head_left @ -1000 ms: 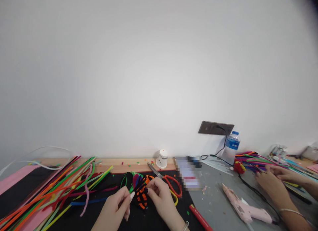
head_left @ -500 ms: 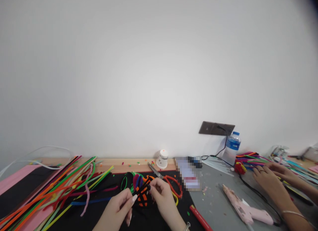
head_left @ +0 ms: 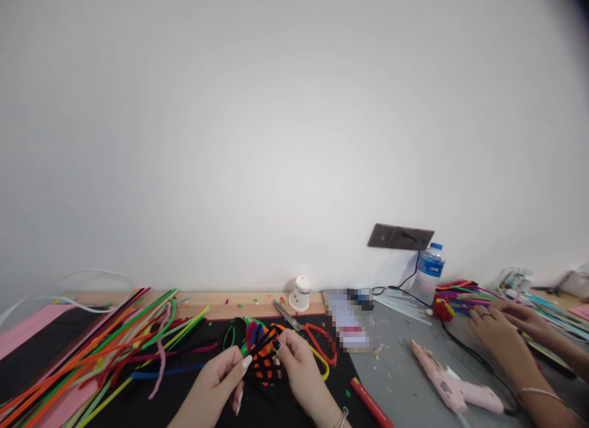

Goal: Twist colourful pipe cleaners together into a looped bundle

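Between my hands, above the black mat [head_left: 184,388], stretches a black pipe cleaner [head_left: 261,344]. My left hand [head_left: 219,382] pinches one part of it between thumb and forefinger. With thumb and fingers closed, my right hand [head_left: 297,363] grips it further right. Just behind and below lies an orange and black pipe-cleaner piece [head_left: 265,368], partly covered by my fingers. Bent green pipe cleaners [head_left: 235,333] and a purple and blue bundle [head_left: 254,334] are beside it. Orange-handled scissors [head_left: 317,342] lie past my right hand, blades toward the wall.
Many coloured pipe cleaners [head_left: 115,354] are heaped at left. A white cup [head_left: 300,295] stands upside down near the wall. On the right are a red utility knife [head_left: 370,402], a pink glue gun [head_left: 453,385], a water bottle [head_left: 427,274] and a co-worker's hands [head_left: 499,339].
My right hand has shifted slightly and its thumb now shows more plainly on the black pipe cleaner. My left hand has barely moved. More of the orange and black piece shows.
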Demonstrator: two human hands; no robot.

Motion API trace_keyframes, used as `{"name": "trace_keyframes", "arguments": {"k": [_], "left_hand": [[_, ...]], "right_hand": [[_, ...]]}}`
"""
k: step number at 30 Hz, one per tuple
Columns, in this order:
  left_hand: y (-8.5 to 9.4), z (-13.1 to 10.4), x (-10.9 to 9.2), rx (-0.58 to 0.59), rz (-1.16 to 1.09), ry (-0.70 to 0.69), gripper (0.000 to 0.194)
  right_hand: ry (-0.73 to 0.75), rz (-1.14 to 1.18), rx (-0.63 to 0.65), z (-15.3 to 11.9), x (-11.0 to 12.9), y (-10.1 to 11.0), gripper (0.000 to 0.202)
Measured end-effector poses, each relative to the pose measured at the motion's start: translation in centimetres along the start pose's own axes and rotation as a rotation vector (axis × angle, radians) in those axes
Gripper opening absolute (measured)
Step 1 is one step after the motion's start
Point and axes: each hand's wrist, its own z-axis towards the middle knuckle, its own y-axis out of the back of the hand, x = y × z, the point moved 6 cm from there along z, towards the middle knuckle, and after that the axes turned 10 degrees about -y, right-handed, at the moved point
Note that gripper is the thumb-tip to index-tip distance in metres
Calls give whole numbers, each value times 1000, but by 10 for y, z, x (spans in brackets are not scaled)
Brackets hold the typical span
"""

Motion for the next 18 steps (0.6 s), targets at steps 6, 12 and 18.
{"name": "trace_keyframes", "arguments": {"k": [6, 12, 18], "left_hand": [[3, 1, 9, -12, -47, 14, 42], [5, 1, 8, -23, -28, 6, 43], [2, 0, 3, -20, 26, 10, 44]], "right_hand": [[-8, 63, 26, 2, 2, 0, 34], [16, 58, -9, -2, 10, 1, 26], [-50, 54, -31, -2, 3, -1, 13]]}}
